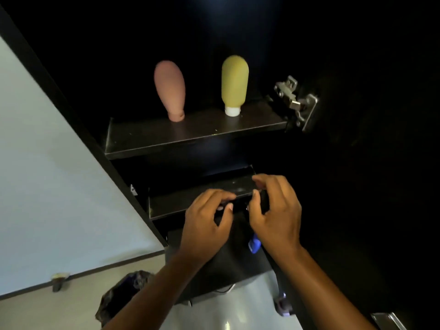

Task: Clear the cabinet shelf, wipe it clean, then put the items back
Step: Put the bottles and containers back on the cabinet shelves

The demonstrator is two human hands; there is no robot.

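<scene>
A pink squeeze bottle (169, 89) and a yellow squeeze bottle (235, 84) stand cap-down on the upper cabinet shelf (142, 141). The lower shelf (181, 201) is dark and bare where it shows. My left hand (207, 227) and my right hand (276, 210) are close together at that shelf's front edge, fingers curled. They pinch something dark between them, apparently a dark cloth (234, 225) hanging below; it is hard to make out against the black cabinet. A small blue object (254, 245) peeks out under my right wrist.
A metal hinge (295, 103) sticks out at the upper shelf's right end, with the dark open door beyond it. A pale wall (47, 186) lies to the left. On the floor below sit a bin with a dark bag (123, 296) and a doorstop (59, 279).
</scene>
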